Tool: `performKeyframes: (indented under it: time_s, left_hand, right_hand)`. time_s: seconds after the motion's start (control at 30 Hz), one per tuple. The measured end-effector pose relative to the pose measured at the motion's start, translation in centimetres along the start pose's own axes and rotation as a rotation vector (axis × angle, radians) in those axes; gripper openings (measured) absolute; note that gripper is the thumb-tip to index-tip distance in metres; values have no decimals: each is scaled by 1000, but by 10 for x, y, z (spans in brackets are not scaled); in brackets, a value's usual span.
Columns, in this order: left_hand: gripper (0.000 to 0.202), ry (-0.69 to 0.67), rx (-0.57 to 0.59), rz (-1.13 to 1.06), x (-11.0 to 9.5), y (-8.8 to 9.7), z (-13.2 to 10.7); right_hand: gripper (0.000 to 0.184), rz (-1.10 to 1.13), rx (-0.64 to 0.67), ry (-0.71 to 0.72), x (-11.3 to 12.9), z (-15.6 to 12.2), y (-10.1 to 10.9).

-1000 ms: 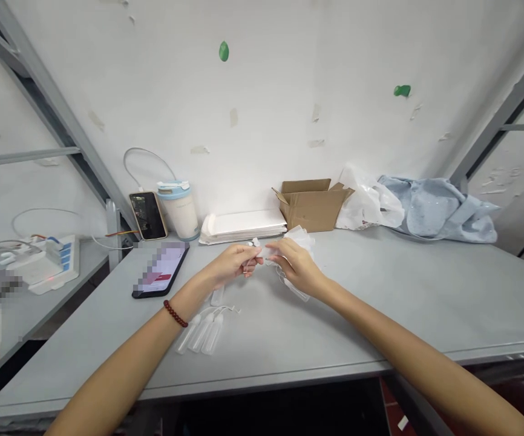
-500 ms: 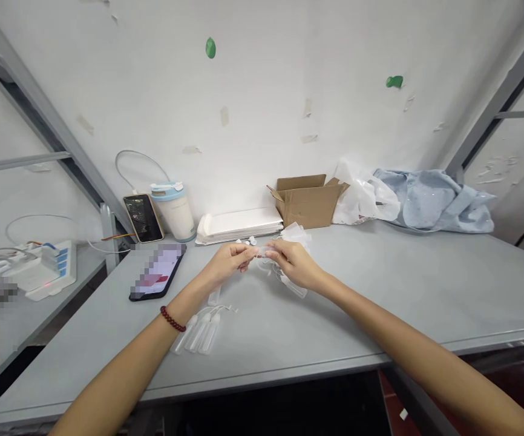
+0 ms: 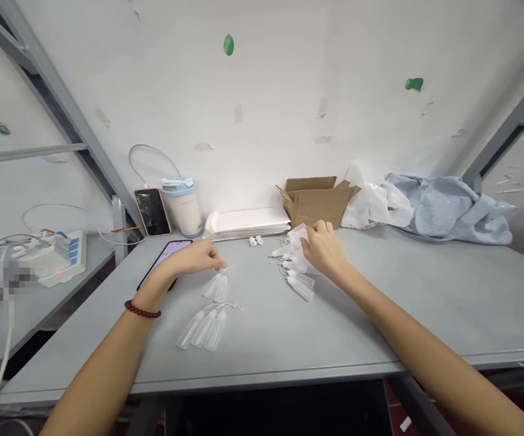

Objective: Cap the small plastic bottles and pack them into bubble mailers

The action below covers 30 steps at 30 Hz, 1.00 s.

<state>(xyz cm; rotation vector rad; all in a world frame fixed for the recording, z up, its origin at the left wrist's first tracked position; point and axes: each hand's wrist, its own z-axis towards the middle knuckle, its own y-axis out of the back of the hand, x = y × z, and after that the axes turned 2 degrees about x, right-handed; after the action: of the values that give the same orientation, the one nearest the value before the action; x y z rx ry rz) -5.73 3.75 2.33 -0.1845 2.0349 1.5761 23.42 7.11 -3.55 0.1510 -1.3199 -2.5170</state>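
Note:
My left hand (image 3: pixel 198 257) is closed in a pinch at the loop cord of a translucent plastic tube (image 3: pixel 221 289), which lies beside another such tube. Nearer the front edge, several matching tubes (image 3: pixel 202 330) with white caps and cords lie side by side. My right hand (image 3: pixel 328 248) has curled fingers at the back of a loose pile of tubes (image 3: pixel 301 284), against a whitish translucent piece (image 3: pixel 297 237). Its fingertips are partly hidden, so what they grip is unclear.
White earbud-like pieces (image 3: pixel 256 241) lie before a stack of white envelopes (image 3: pixel 248 222). Behind stand a cup (image 3: pixel 184 209), a propped phone (image 3: pixel 153 212), an open cardboard box (image 3: pixel 319 206), a plastic bag (image 3: pixel 375 200) and blue cloth (image 3: pixel 448 206). Another phone (image 3: pixel 162 257) lies under my left wrist.
My hands, together at a small translucent piece before, are now apart. The left moved left and down to the laid-out tubes; the right moved right to the pile. The view shifted slightly.

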Motion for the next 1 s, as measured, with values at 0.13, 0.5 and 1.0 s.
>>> performKeyframes:
  time_s: [0.13, 0.5, 1.0]
  left_hand:
    - [39, -7, 10, 169, -8, -10, -8]
    - [40, -87, -134, 411, -29, -44, -7]
    - [30, -413, -246, -287, -57, -52, -5]
  right_hand:
    - [23, -25, -13, 24, 6, -3, 3]
    - [22, 166, -165, 154, 25, -9, 21]
    - [41, 1058, 264, 264, 55, -27, 32]
